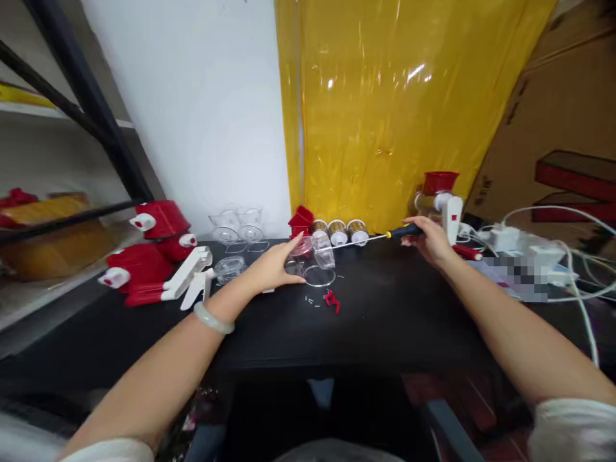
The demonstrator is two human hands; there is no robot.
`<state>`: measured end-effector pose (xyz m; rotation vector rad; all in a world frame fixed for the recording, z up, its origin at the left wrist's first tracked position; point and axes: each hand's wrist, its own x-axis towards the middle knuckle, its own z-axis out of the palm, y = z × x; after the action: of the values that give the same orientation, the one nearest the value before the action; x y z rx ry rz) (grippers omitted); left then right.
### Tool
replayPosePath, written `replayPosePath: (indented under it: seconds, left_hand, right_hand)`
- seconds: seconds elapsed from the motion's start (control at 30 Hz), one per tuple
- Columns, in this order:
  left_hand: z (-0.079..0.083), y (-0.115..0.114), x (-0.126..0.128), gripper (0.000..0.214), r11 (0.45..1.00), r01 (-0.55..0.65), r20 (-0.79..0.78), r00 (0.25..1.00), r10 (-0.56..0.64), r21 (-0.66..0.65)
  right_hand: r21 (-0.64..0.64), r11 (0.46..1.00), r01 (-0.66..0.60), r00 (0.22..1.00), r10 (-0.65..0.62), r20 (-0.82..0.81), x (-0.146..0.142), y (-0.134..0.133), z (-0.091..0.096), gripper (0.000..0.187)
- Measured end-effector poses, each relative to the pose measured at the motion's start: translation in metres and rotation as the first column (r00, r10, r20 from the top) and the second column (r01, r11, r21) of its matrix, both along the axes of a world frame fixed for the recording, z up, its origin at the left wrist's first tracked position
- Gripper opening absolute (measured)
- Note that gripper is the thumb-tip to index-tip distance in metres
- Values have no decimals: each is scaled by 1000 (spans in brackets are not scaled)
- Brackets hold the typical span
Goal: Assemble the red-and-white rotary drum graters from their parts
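My left hand (276, 266) grips a clear plastic housing (319, 274) from its left side, thumb below and fingers above. In my right hand (430, 240) is a screwdriver (403, 231) with a black and yellow handle, fingers closed round it. Its long shaft points left and the tip meets or overlaps the housing; whether it touches a screw cannot be made out. Just in front of the housing lie small red plastic parts (332, 300) and several tiny screws (310, 300). Behind it stand a red hopper-like piece (301, 220) and several ribbed drums (337, 232) with white ends.
Red housings (163, 220) and white handles (190, 273) lie at the left of the black table (375, 327). More clear parts (238, 224) stand by the wall. At right are an assembled red and white device (451, 212), white cables (572, 250) and a cardboard box (553, 128).
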<state>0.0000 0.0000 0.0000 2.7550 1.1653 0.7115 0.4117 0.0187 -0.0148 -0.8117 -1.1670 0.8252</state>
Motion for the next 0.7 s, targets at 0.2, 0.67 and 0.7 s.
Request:
replayPosePath:
  seconds: [0.2, 0.67, 0.7]
  left_hand:
    - [1, -1, -1, 109, 999, 39, 12, 999, -39, 8]
    - [4, -4, 1, 110, 999, 33, 17, 999, -34, 10]
    - [4, -4, 1, 111, 999, 35, 17, 999, -35, 13]
  right_hand:
    - [6, 1000, 26, 999, -27, 19, -1, -1, 1, 40]
    - [6, 1000, -21, 1000, 21, 5, -1, -4, 3, 42]
    - [1, 999, -36, 999, 36, -11, 0, -5, 3, 37]
